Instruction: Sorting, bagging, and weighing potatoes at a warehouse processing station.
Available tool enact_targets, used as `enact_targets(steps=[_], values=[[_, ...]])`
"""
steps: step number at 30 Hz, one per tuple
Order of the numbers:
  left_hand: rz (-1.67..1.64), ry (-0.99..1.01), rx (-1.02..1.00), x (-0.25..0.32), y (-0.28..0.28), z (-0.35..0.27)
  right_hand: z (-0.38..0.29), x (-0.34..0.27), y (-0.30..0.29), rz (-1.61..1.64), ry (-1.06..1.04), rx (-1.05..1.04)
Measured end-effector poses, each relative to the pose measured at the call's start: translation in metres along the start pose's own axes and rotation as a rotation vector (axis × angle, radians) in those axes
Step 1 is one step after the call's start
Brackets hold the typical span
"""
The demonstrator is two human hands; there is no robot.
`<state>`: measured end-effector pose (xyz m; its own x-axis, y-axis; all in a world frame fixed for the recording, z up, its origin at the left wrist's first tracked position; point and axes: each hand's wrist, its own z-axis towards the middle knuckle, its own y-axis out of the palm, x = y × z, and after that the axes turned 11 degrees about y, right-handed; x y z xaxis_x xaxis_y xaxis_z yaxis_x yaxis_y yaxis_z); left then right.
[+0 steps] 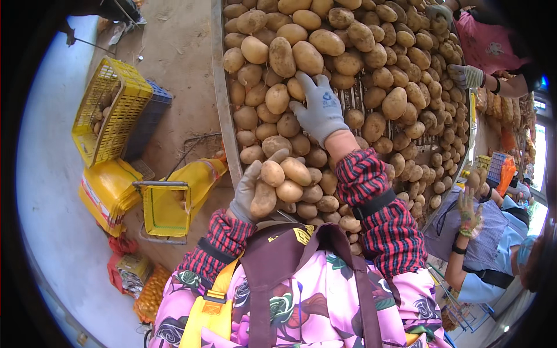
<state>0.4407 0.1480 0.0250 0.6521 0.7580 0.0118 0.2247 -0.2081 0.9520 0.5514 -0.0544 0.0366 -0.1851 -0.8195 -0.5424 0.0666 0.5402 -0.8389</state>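
My left hand, in a grey glove, is cupped around several potatoes close to my body. One of its fingers shows behind them. Farther out, my right hand reaches palm down over the heap, in a grey coated glove bearing print. A small potato lies between its thumb and forefinger; whether it is gripped is hidden. Potatoes of many sizes cover the sorting table. Dark slats show between some of them, right of my right hand.
To the left are a yellow crate holding potatoes, a blue crate, stacked yellow mesh bags and a yellow bag on a metal frame. Across the table are a striped-gloved hand and a co-worker in light blue.
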Motion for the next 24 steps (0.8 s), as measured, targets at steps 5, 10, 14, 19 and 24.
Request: enact_targets(steps=[5, 10, 14, 19, 24], values=[[-0.034, -0.036, -0.013, 0.003, 0.01, -0.001, -0.001, 0.015, -0.022, 0.209, 0.072, -0.071], [0.092, -0.017, 0.083, 0.009, 0.004, -0.003, -0.09, -0.025, -0.063, 0.483, -0.002, -0.223], [0.015, -0.172, -0.019, 0.009, 0.006, -0.011, -0.13, -0.032, -0.058, 0.237, -0.115, -0.179], [-0.137, -0.308, -0.001, 0.003, -0.011, -0.032, -0.129, -0.024, -0.059, 0.176, -0.198, -0.329], [-0.145, -0.287, -0.027, 0.012, 0.005, -0.035, -0.059, -0.03, -0.065, 0.271, -0.288, -0.535]])
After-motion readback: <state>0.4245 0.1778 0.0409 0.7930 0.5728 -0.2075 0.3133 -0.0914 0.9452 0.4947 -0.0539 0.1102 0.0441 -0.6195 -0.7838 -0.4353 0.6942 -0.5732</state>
